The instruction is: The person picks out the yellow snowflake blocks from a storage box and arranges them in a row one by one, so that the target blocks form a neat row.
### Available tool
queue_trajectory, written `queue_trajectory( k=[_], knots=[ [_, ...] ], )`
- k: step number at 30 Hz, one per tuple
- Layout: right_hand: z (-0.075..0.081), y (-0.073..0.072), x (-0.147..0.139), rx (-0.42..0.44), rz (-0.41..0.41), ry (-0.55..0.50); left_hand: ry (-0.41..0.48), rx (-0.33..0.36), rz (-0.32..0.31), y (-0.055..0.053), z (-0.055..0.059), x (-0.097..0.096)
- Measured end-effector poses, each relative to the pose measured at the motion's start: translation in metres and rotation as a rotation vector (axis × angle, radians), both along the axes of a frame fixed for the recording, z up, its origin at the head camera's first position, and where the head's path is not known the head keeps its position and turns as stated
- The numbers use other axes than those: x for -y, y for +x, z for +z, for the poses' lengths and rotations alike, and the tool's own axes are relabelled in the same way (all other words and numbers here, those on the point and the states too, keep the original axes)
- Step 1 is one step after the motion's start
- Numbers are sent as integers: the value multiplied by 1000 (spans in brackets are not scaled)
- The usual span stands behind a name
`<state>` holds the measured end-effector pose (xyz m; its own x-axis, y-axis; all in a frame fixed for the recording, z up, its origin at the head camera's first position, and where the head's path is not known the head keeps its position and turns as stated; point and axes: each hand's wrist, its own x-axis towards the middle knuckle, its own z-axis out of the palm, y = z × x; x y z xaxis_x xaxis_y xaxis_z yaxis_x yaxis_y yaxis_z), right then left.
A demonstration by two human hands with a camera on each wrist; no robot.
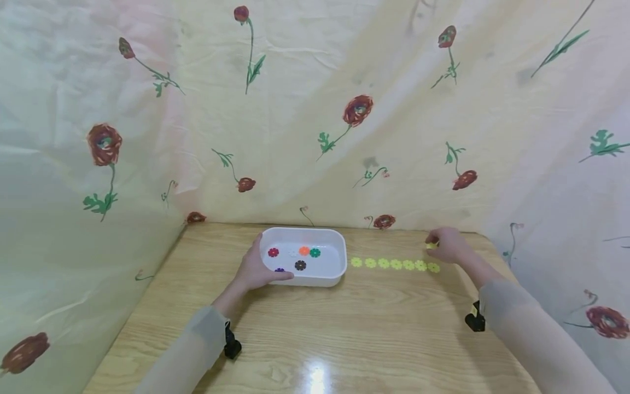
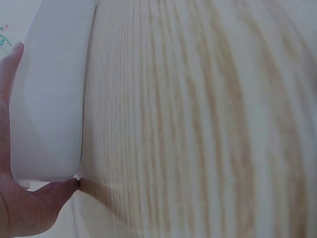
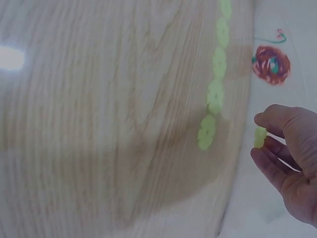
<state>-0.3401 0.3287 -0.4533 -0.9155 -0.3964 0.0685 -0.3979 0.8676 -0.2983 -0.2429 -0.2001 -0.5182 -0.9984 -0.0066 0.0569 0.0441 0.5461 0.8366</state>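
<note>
My left hand (image 1: pixel 253 270) grips the left end of a white plastic tub (image 1: pixel 322 281), thumb along its near side and fingers at its far left corner. In the left wrist view the tub's outer wall (image 2: pixel 47 104) fills the space beside the fingers. Inside lie several flower-shaped pieces, among them a red one (image 1: pixel 273 252), an orange one (image 1: pixel 304 251) and a black one (image 1: pixel 300 265). My right hand (image 1: pixel 450 246) pinches a yellow flower piece (image 3: pixel 259 137) between thumb and fingertips, above the table. Below it, a row of yellow flower pieces (image 1: pixel 396 264) runs rightward from the tub.
The wooden table (image 1: pixel 315 323) carries the tub and the row near its far edge. Flower-printed cloth (image 1: pixel 295 120) hangs behind it and on both sides. A black wrist device (image 1: pixel 475 317) hangs under the right sleeve, another (image 1: pixel 232 343) under the left.
</note>
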Motion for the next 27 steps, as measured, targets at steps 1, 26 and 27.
queue_trajectory(
  k=[1, 26, 27],
  knots=[
    [-1, 0, -3, -2, -3, 5, 0, 0, 1, 0, 0, 0],
    [-20, 9, -38, 39, -46, 30, -6, 2, -1, 0, 3, -1],
    [-20, 9, -38, 42, -46, 26, -4, 4, 0, 0, 3, -1]
  ],
)
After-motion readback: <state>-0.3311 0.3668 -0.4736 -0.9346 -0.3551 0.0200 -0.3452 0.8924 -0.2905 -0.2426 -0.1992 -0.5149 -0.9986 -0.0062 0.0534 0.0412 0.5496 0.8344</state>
